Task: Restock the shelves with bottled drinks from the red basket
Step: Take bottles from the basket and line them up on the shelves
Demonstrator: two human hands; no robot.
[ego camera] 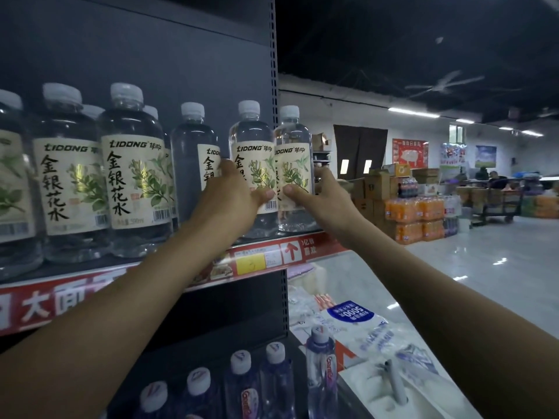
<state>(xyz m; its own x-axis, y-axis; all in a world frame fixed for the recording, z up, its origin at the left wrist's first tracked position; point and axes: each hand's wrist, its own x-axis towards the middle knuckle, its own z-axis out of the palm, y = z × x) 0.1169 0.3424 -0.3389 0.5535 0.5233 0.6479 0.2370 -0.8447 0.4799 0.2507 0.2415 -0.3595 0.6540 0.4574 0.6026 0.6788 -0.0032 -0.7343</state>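
Left thumb (266,195) lies flat across the front label and the other fingers curl round the far side. Right thumb (295,190) mirrors it, with the fingers wrapped round the right flank. So left hand (230,192) and right hand (325,193) each grip one bottle, thumbs almost touching at centre frame.

Left-hand bottle (252,131) and right-hand bottle (292,137) stand upright, side by side and touching, at the right end of the shelf (263,255). The right-hand one sits out past the upright post (275,86), right at the shelf's end.

My read: placement step, two bottles going in at once next to the stocked row (130,164) at centre left. The next move calls for sliding both leftward and back to close the gap beside the turned bottle (195,152), then letting go one hand at a time. The outer bottle has no neighbour on its right, so I'd release it last.

Can't confirm:
- Whether the bases are seated on the shelf or just above it. The left wrist covers one and the other is dim.
- The red basket is not in frame, so remaining stock is unknown.
- Depth behind the front row. Only caps show.
- The lower shelf's purple-labelled bottles (242,385) are cut off at the bottom edge.
- The background pallets of orange drinks (414,213) at centre right are too small to read.
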